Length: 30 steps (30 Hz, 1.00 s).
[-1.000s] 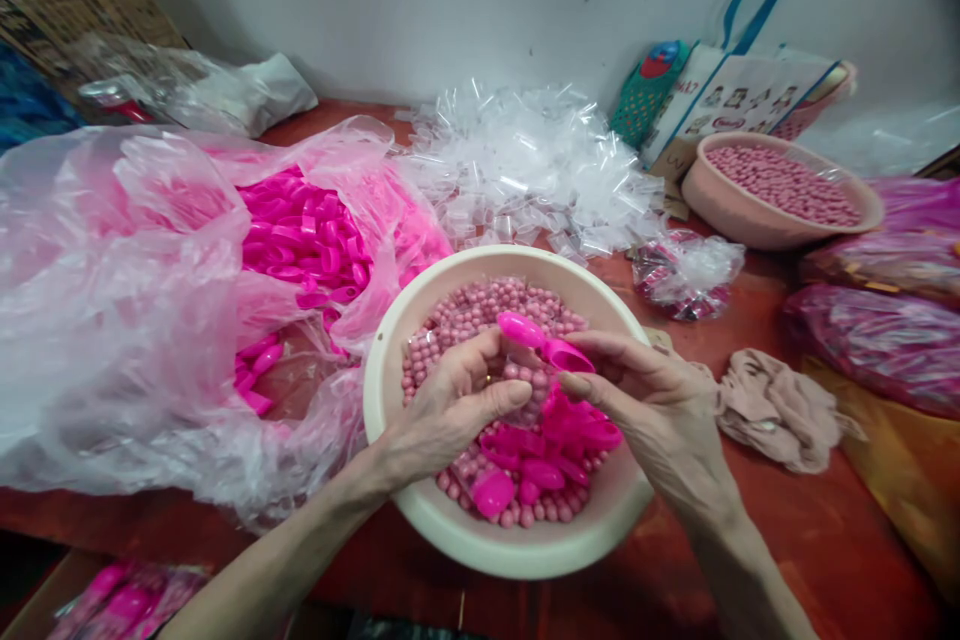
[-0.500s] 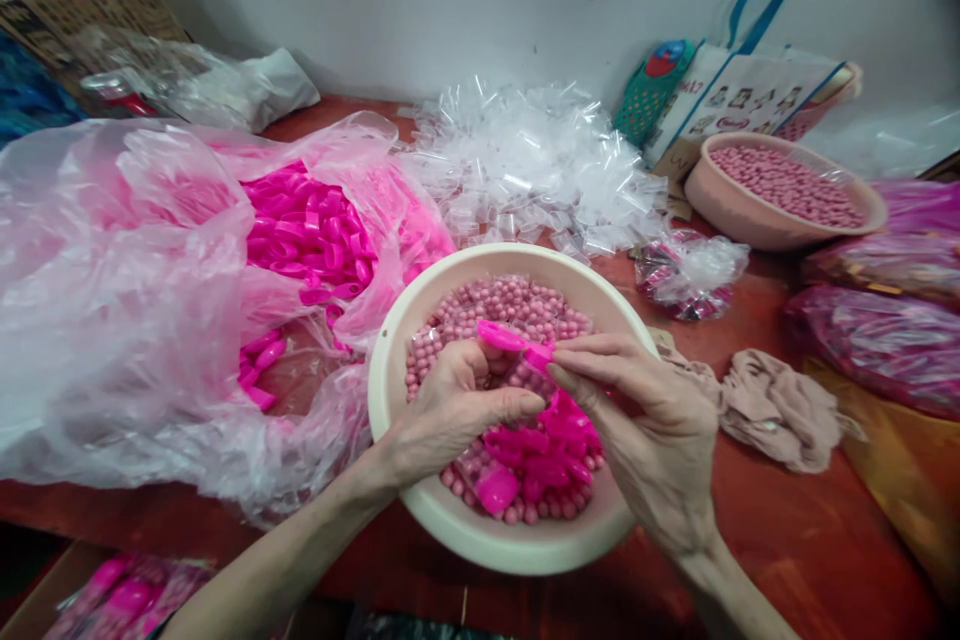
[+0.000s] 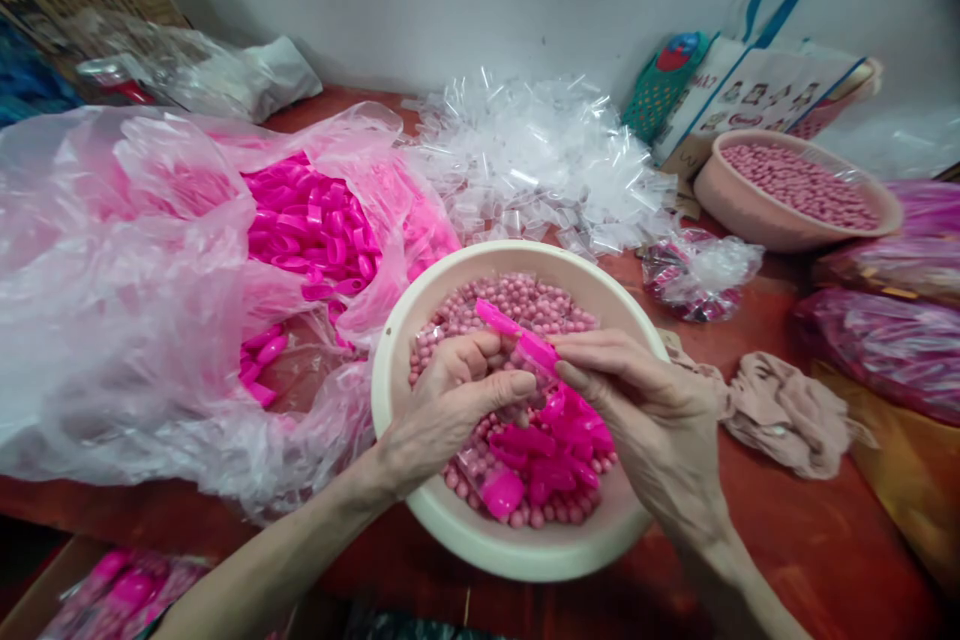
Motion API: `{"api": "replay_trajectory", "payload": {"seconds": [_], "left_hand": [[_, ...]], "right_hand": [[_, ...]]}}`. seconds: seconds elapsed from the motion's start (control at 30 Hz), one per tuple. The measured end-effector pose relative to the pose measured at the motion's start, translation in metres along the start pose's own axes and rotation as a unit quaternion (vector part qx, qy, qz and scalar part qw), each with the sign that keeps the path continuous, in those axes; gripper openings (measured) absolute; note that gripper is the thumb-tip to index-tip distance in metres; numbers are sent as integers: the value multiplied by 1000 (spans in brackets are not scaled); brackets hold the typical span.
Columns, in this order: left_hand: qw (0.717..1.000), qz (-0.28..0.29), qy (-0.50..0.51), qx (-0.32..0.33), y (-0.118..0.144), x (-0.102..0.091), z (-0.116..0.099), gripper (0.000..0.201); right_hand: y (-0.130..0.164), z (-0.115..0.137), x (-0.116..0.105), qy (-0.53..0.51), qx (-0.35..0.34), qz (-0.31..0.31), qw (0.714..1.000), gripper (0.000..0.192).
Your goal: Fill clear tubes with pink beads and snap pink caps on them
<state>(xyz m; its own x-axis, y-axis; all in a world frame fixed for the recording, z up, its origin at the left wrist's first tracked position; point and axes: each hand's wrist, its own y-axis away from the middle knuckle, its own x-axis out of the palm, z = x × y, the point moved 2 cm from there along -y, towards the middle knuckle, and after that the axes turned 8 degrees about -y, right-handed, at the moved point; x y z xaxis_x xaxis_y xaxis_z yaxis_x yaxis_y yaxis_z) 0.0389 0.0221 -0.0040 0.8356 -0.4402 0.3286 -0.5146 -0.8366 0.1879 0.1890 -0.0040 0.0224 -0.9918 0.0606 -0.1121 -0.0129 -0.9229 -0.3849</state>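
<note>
A round cream plastic basin [image 3: 420, 320] sits at the near middle of the red table [image 3: 787, 540], holding small pink round beads [image 3: 517, 298] behind and bright pink plastic scoops [image 3: 551, 450] in front. Left lies a clear plastic bag of pink scoops [image 3: 150, 320]; behind, a heap of clear cellophane sleeves [image 3: 525, 155]; far right, a pink plastic basin of beads [image 3: 739, 210].

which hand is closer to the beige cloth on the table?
Right. The right hand is over the near bowl's right rim, just beside the beige cloth. The left hand is over the bowl's left half, farther from it.
</note>
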Motion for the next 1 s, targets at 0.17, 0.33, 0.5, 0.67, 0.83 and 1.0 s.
{"api": "replay_trajectory", "payload": {"seconds": [0.17, 0.33, 0.5, 0.67, 0.83, 1.0], "left_hand": [[1000, -6, -8, 14, 1, -1, 2, 14], [1000, -4, 12, 3, 0, 0, 3, 16], [1000, -3, 5, -13, 0, -1, 6, 14], [1000, -1, 27, -11, 2, -2, 6, 6], [1000, 6, 22, -8, 0, 1, 4, 9], [999, 31, 4, -30, -1, 3, 1, 18]], "right_hand": [[9, 2, 7, 92, -128, -3, 987, 35], [15, -5, 8, 63, -104, -21, 992, 40], [8, -4, 1, 32, -71, 6, 997, 36], [18, -4, 9, 130, -127, -5, 983, 39], [20, -6, 10, 120, -133, -44, 983, 39], [0, -5, -6, -8, -12, -6, 1000, 23]]}}
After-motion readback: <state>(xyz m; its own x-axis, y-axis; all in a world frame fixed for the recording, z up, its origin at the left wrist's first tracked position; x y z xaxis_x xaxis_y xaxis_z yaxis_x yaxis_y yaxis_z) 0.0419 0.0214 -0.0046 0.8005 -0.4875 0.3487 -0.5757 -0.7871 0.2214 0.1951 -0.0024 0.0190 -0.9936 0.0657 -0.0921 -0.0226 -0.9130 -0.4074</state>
